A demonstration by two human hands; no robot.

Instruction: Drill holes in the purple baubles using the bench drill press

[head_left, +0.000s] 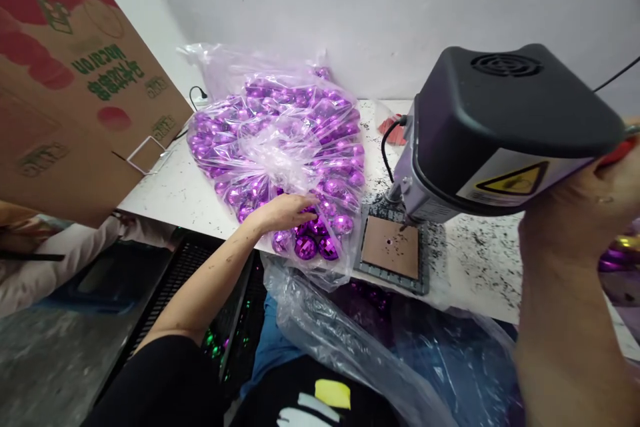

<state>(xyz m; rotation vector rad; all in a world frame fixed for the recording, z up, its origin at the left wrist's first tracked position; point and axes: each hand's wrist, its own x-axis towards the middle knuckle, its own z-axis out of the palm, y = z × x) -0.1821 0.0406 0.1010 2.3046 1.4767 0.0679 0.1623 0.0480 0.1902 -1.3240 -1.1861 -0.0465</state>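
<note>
A clear plastic bag point(280, 147) full of shiny purple balls rests on the white table. My left hand point(287, 211) reaches in at the front of the bag, over purple balls point(306, 247); its fingers are bent and what they touch is partly hidden. At the right stands a black and grey machine point(505, 100) with a yellow warning label, above a square brown plate point(391, 247) with a small hole. My right hand point(613, 180) is raised at the machine's right side, wrapped round something red that is mostly hidden.
A cardboard box point(75, 80) leans in at the left. Plastic sheeting point(360, 353) lies over my lap. Black crates point(185, 273) stand below the table's left edge, near another person's sleeve point(75, 257). Dark specks litter the white tabletop point(490, 263).
</note>
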